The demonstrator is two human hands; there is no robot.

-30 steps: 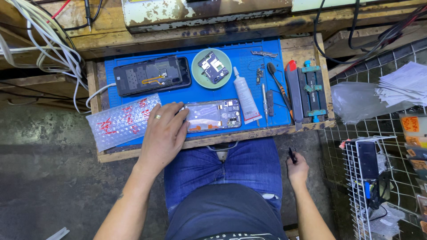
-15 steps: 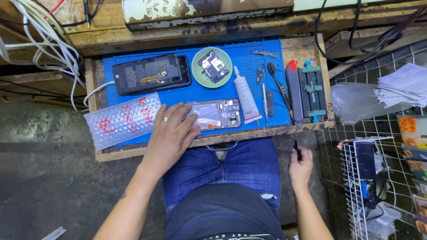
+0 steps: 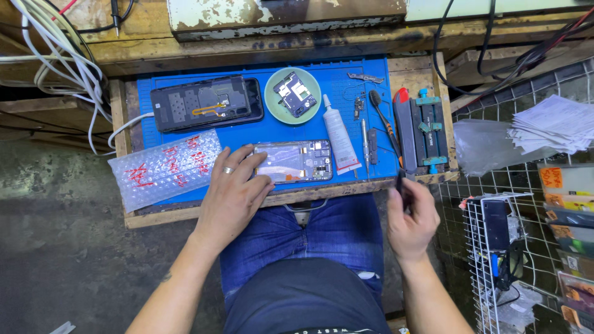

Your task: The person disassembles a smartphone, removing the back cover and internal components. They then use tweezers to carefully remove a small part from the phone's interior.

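Observation:
An opened phone (image 3: 296,162), its insides showing, lies near the front edge of the blue work mat (image 3: 278,133). My left hand (image 3: 233,190), a ring on one finger, rests flat on the phone's left end, fingers spread over it. My right hand (image 3: 409,213) is raised at the front right corner of the bench, closed around a thin dark tool (image 3: 401,184) that points up toward the mat. A second phone (image 3: 206,103) with its back removed lies at the mat's far left. A green dish (image 3: 292,95) holds a small circuit board.
A white glue tube (image 3: 338,140), tweezers (image 3: 365,153), a screwdriver (image 3: 383,120) and a dark clamp fixture (image 3: 423,131) lie on the mat's right side. A bubble-wrap bag (image 3: 164,169) lies front left. White cables (image 3: 55,55) hang at left; a wire rack (image 3: 504,260) stands at right.
My right hand has risen from beside my leg to the bench's front right corner, still holding the thin tool. My left hand has stayed on the phone, shifting slightly left.

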